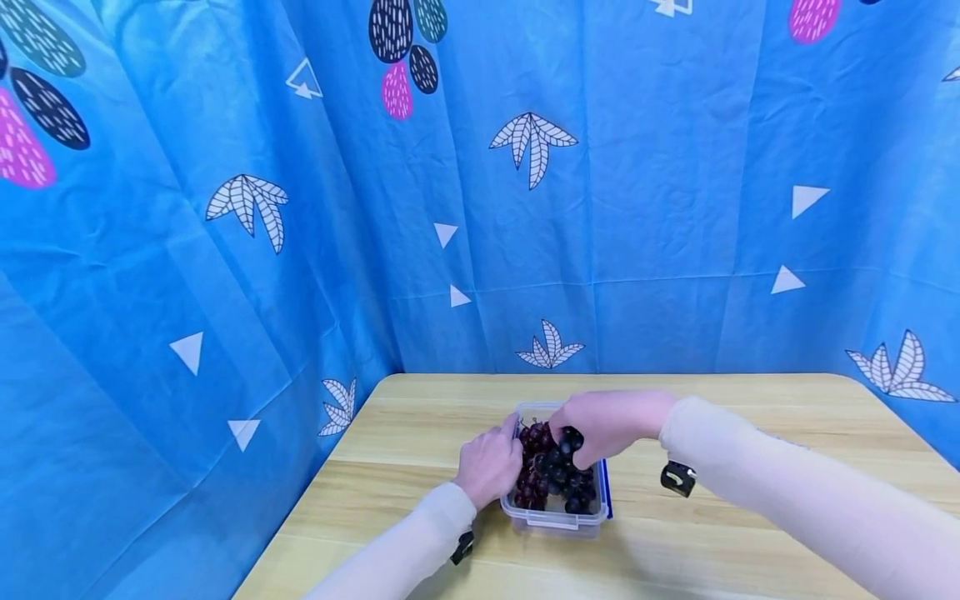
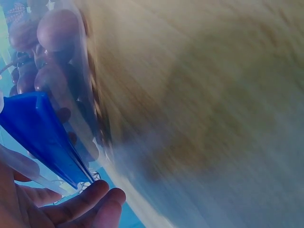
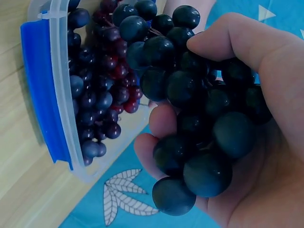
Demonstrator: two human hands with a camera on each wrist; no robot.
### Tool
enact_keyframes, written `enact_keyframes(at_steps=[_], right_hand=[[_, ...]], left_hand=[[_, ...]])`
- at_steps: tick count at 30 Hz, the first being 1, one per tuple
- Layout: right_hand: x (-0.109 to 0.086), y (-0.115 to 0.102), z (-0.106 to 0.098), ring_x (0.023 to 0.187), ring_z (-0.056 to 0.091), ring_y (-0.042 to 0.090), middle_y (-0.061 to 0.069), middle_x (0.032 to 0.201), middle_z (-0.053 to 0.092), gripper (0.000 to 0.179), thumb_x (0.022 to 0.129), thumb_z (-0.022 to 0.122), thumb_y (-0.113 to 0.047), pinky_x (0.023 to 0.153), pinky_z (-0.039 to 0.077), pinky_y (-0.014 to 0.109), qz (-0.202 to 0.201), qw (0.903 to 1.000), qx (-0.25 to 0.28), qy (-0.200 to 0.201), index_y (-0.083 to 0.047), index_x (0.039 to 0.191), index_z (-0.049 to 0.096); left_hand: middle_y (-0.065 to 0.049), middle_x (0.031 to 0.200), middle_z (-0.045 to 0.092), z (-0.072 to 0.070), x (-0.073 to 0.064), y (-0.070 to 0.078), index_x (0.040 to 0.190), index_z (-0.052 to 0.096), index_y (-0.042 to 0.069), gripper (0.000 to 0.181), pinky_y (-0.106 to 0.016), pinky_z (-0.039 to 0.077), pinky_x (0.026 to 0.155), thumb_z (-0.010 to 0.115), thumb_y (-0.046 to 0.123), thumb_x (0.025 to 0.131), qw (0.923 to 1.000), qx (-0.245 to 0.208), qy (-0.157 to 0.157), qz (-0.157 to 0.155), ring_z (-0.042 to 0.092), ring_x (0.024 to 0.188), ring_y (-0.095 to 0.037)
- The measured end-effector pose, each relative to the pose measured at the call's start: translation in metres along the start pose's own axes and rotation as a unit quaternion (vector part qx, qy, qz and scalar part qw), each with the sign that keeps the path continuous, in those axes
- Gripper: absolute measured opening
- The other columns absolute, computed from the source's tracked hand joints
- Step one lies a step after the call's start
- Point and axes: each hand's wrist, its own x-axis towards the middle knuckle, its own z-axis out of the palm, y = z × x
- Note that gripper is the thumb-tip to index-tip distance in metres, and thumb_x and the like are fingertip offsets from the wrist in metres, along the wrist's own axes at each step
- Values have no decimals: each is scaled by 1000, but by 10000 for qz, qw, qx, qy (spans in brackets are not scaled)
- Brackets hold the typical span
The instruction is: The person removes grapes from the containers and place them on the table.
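Observation:
A clear plastic food container (image 1: pixel 552 522) with blue side clips stands on the table, holding red and dark grapes (image 1: pixel 534 482). My right hand (image 1: pixel 609 425) grips a bunch of black grapes (image 3: pixel 183 88), thumb on one side and fingers curled beneath. In the right wrist view the bunch appears in front of the container, whose blue clip (image 3: pixel 40 90) hangs down outside. The left hand (image 1: pixel 491 462) holds the container's left side, with its fingers by another blue clip (image 2: pixel 40 130). Grapes press against the clear wall in the left wrist view.
The light wooden table (image 1: pixel 405 442) extends around the container. A blue patterned curtain (image 1: pixel 637 250) hangs behind the table and along its left side. Each wrist carries a small black device, including one under the right sleeve (image 1: pixel 750 467).

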Motion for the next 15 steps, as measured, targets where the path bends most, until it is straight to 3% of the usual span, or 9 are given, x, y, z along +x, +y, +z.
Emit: enact_keyframes(at_steps=[7,15], right_hand=[[-18,15,-4,78,55,5,-12,95,65,23,78,73,-14,73,51,26,-144,9991,150,365,-20,100,68],[-37,39,-4,65,48,4,-11,78,57,17,80,67,-10,58,43,23,-204,9953,537,782,-21,93,64]], left_hand=[[-7,86,68,1,0,1,151,46,14,51,-31,42,47,43,27,102,10000,-14,-29,-5,56,62,-17],[-6,84,67,0,-1,1,152,45,14,52,-30,41,48,44,28,101,9999,-13,-105,-13,55,61,-16]])
